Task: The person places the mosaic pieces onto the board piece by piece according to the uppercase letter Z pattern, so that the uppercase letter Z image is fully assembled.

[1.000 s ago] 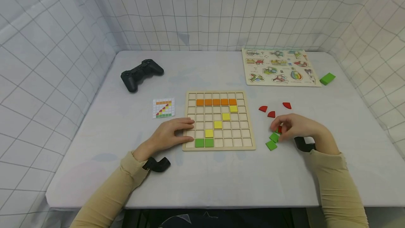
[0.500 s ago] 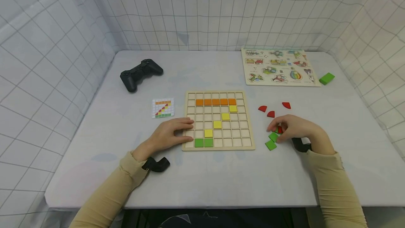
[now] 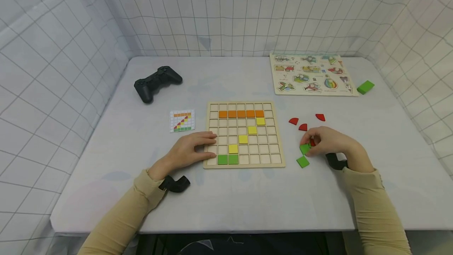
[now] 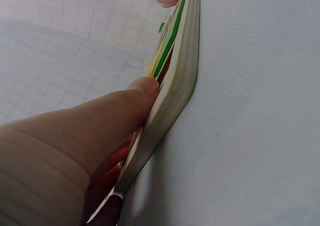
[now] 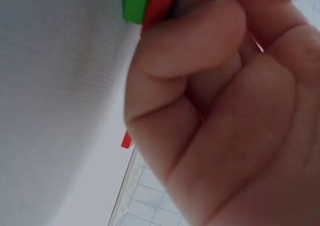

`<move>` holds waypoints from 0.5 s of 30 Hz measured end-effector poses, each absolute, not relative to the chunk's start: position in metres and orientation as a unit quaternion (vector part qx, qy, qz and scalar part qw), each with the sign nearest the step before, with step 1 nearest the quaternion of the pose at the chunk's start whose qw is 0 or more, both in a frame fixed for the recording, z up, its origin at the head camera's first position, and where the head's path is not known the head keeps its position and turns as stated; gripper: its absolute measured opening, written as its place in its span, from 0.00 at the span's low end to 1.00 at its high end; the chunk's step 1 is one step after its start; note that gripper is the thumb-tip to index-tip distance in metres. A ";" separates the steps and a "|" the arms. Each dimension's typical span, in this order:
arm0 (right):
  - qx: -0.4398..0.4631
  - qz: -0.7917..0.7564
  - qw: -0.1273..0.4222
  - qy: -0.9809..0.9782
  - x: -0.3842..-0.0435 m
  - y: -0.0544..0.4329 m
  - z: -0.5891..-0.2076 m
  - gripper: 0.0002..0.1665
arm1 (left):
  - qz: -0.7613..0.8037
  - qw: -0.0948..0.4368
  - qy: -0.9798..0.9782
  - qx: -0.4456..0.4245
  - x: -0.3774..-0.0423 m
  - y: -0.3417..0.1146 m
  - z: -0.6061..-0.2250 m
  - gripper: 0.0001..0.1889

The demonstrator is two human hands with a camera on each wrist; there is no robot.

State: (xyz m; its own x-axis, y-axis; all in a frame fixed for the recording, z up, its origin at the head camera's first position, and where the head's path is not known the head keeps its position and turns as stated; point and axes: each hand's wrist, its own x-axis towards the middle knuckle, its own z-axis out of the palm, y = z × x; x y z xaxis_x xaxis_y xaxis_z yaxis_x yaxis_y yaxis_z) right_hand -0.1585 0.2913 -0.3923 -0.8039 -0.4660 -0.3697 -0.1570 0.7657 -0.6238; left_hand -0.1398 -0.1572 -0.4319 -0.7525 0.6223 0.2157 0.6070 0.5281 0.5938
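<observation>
A wooden grid board lies flat, with an orange row, a yellow diagonal and two green square tiles along its front row. My left hand rests on the board's left edge; in the left wrist view the thumb lies on the corner of the rim. To the right of the board, my right hand pinches a green square tile between thumb and fingertips. Another green tile lies just in front of it. A red piece shows under the curled fingers, partly hidden.
Red quarter-round pieces lie behind my right hand. A pattern card sits left of the board, and a black game controller farther back. At the back right are a picture puzzle board and a green block.
My right hand has shifted a little left and closed its fingertips on a green tile, which has moved slightly away from the front tile. The left hand stays on the board.
</observation>
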 end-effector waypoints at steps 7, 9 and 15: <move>-0.162 -0.305 0.242 0.907 -0.160 0.290 -0.394 0.12 | 0.335 0.013 0.875 0.350 -0.140 -0.157 -0.432 0.24; -0.158 -0.312 0.239 0.906 -0.162 0.290 -0.395 0.11 | 0.336 0.015 0.874 0.350 -0.140 -0.157 -0.432 0.24; -0.153 -0.327 0.219 0.907 -0.164 0.287 -0.399 0.09 | 0.337 0.015 0.873 0.351 -0.140 -0.157 -0.432 0.24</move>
